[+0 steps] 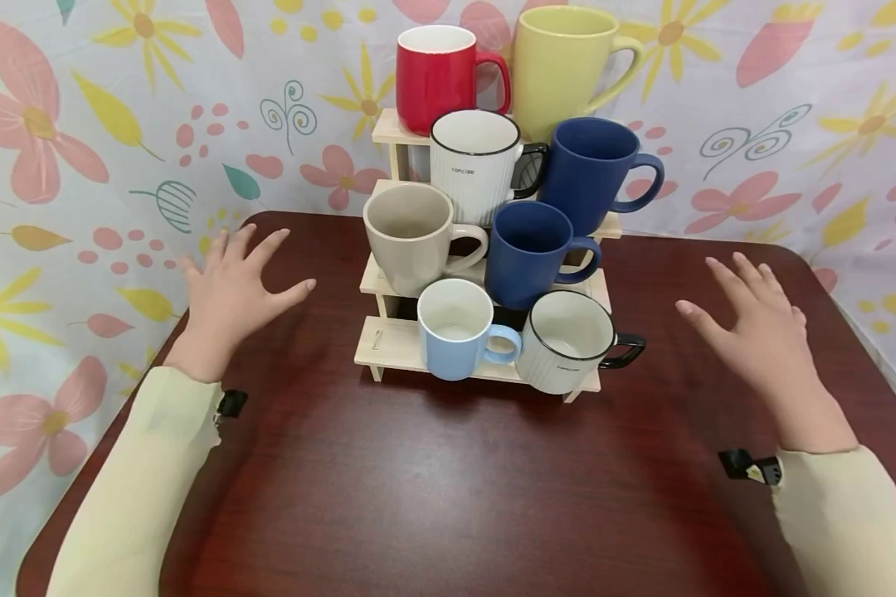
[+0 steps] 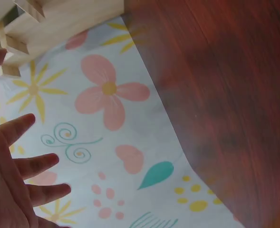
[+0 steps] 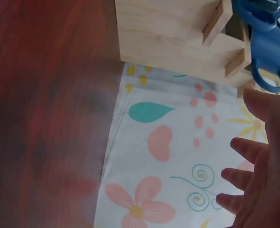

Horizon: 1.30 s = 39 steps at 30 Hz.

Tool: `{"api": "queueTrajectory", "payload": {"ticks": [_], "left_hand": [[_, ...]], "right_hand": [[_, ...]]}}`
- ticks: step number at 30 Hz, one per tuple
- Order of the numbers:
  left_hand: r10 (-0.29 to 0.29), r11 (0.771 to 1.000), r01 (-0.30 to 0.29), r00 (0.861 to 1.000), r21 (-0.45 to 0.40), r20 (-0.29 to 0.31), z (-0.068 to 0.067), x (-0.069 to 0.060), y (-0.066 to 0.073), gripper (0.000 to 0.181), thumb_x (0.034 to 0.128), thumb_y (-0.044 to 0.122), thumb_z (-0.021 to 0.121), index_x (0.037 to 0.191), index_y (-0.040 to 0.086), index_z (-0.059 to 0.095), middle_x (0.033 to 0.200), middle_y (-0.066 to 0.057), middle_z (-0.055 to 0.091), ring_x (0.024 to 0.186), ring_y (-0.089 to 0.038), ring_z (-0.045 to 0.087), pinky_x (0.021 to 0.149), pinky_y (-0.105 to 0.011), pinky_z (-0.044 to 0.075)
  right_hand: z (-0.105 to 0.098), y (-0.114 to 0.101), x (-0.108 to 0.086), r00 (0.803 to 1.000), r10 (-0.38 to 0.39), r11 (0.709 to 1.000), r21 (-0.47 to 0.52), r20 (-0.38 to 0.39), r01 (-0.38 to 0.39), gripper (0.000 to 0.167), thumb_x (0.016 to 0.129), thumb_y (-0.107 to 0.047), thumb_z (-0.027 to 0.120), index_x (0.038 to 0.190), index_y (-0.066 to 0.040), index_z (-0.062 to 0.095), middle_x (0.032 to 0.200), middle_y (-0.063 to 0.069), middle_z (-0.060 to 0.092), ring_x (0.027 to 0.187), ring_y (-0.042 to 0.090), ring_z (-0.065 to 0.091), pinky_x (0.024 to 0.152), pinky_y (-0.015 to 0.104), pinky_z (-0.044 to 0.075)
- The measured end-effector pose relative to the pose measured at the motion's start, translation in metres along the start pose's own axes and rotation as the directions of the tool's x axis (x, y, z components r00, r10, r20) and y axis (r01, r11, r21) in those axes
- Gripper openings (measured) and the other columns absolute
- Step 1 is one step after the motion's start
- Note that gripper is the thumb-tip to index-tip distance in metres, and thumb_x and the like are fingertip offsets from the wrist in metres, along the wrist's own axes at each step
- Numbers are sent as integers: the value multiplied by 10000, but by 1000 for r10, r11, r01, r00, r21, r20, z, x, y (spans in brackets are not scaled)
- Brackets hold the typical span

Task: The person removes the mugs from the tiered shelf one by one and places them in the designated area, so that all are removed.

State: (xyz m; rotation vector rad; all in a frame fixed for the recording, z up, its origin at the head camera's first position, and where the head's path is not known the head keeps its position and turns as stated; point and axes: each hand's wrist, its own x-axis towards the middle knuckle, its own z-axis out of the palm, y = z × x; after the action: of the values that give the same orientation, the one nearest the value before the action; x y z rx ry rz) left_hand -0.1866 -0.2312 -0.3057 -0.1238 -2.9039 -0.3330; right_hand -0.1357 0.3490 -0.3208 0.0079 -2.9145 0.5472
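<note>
A stepped wooden rack (image 1: 392,344) bears several mugs. On its lowest step sit a light blue mug (image 1: 451,352) and a white ribbed mug with black rim (image 1: 556,365). Above them stand a beige mug (image 1: 411,240) and a dark blue mug (image 1: 526,265). Higher up are another white ribbed mug (image 1: 470,182) and a larger dark blue mug (image 1: 586,178). A red mug (image 1: 433,79) and a yellow mug (image 1: 560,70) top the rack. My left hand (image 1: 231,290) hovers left of it, fingers spread. To the right, my right hand (image 1: 765,340) is likewise spread, touching nothing.
The rack stands toward the back of a dark reddish-brown table (image 1: 418,497). Behind it hangs a white cloth (image 1: 216,83) printed with flowers and leaves. In the right wrist view the rack's wooden side (image 3: 168,38) shows close to the cloth.
</note>
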Motion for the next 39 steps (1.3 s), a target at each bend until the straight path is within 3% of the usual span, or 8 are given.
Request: {"api": "queueTrajectory", "payload": {"ticks": [7, 9, 13, 15, 20, 33, 36, 39], "left_hand": [[18, 992, -25, 998, -125, -56, -2, -13, 7, 583, 975, 447, 624, 1467, 144, 551, 1473, -230, 545, 1307, -468, 524, 979, -720, 433], [16, 982, -30, 997, -185, -76, -2, -15, 8, 508, 998, 382, 613, 1427, 110, 590, 1398, -231, 610, 1212, -450, 590, 920, -667, 491], [6, 954, -23, 998, -300, -58, -2, -18, 9, 435, 1015, 318, 603, 1374, 74, 629, 1292, -225, 675, 1108, -411, 633, 865, -581, 510], [7, 938, -18, 999, -347, -31, -2, -18, 10, 418, 1016, 300, 609, 1359, 62, 638, 1245, -224, 691, 1081, -398, 635, 867, -545, 505], [5, 909, 19, 998, -417, 56, -2, -19, 11, 409, 1024, 298, 605, 1355, 60, 637, 1214, -209, 702, 1082, -373, 667, 900, -474, 514], [17, 863, 134, 956, -487, 294, 13, -22, 18, 445, 1023, 319, 590, 1380, 57, 622, 1332, -196, 682, 1167, -357, 679, 844, -294, 528], [28, 812, 183, 936, -554, 350, 20, -23, 20, 460, 1020, 300, 601, 1394, 32, 610, 1273, -231, 705, 1114, -314, 705, 863, -267, 557], [43, 715, 258, 911, -649, 410, 27, -23, 21, 490, 1017, 266, 616, 1422, -6, 572, 1291, -278, 680, 1016, -148, 732, 893, -249, 593]], "right_hand": [[-3, -6, -14, 991, -69, 981, 171, -113, 88, 574, 1067, -318, 544, 1543, -20, 422, 1646, 250, 315, 1556, 461, 221, 1281, 646, 179], [-4, -9, -17, 984, -61, 972, 214, -168, 96, 505, 1066, -291, 553, 1499, -36, 498, 1625, 147, 415, 1560, 263, 319, 1294, 371, 290], [-6, -13, -20, 973, -47, 937, 329, -226, 121, 394, 1046, -229, 588, 1409, -78, 608, 1403, -264, 551, 1301, -185, 421, 951, -72, 303], [-7, -15, -21, 975, -35, 917, 381, -217, 118, 354, 1039, -214, 598, 1383, -143, 636, 1253, -402, 500, 1156, -264, 407, 859, -95, 325], [-11, -17, -24, 985, 11, 882, 466, -169, 70, 331, 1030, -195, 611, 1343, -303, 625, 1143, -408, 534, 1078, -230, 466, 813, -75, 366], [-15, -14, -34, 997, -30, 813, 578, -74, 67, 333, 1031, -89, 584, 1298, -277, 647, 1107, -349, 639, 963, -187, 592, 778, -10, 411], [-11, -14, -37, 997, -50, 792, 606, -58, 75, 340, 1033, -51, 564, 1307, -234, 646, 1149, -315, 651, 967, -150, 612, 806, -13, 442], [-7, -15, -39, 998, -57, 790, 609, -36, 67, 333, 1038, -52, 555, 1317, -214, 638, 1180, -297, 646, 989, -140, 612, 818, -12, 453]]}}
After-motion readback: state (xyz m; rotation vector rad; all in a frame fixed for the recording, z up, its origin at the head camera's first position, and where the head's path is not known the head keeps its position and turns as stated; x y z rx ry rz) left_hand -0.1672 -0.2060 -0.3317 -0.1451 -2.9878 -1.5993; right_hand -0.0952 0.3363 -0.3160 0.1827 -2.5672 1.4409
